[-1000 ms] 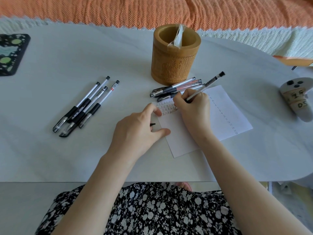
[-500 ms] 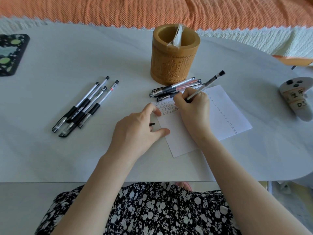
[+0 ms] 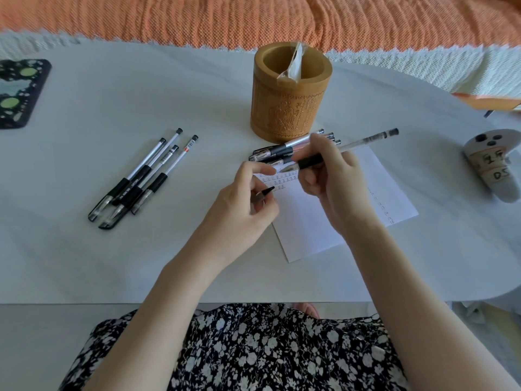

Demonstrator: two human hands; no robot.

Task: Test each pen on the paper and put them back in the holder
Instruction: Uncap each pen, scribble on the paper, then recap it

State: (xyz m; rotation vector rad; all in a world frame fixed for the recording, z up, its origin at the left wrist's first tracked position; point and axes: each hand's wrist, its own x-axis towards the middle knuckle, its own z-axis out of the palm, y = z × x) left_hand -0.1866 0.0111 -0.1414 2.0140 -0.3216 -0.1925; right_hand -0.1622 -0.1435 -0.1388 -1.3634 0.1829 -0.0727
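Since the earlier frames you had lifted your right hand off the paper. The pen had swung from a writing tilt to nearly level, its tip pointing left. Your left hand had risen from the sheet's edge too.

The table held everything. The paper lay before you, beneath both hands, with rows of small marks at its top left corner and down its right edge. The holder stood upright just beyond it, a clear wrapper poking out. Four pens lay together well to the left. A pile of capped pens lay at the holder's foot, by the paper's far edge.

Your right thumb and fingers were curled round the pen's black grip. Your left fingers pinched the cap, which was near the pen's tip but apart from it.
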